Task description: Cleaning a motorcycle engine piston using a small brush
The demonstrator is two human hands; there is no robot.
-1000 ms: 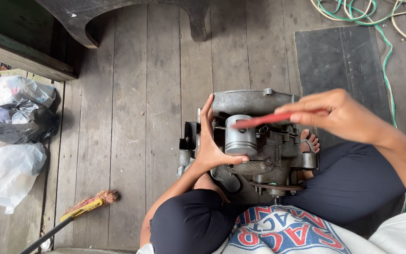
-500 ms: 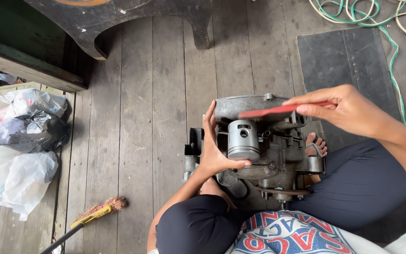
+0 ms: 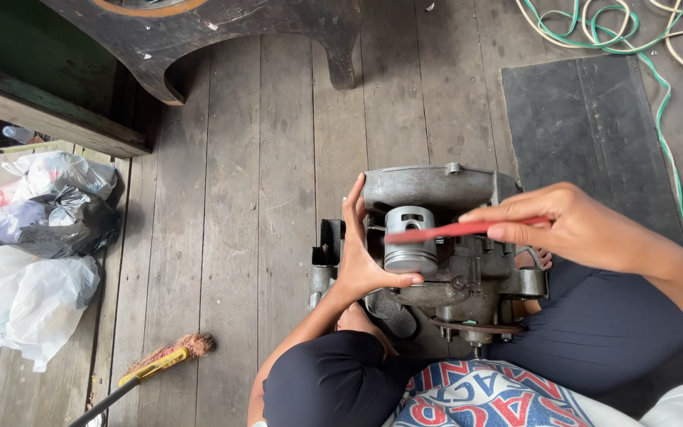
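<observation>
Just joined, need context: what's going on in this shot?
A person sits on a plank floor with a small grey engine between their legs. The left hand steadies the piston; the right hand holds a thin red tool across its top. Plastic bags and a brush lie to the left.

At the left edge of the wooden floor (image 3: 223, 237) lies a heap of plastic bags. A crumpled white bag (image 3: 17, 304) sits nearest, with a black bag (image 3: 49, 225) just behind it and touching it. A clear whitish bag (image 3: 61, 174) with something red inside rests on the black one.
</observation>
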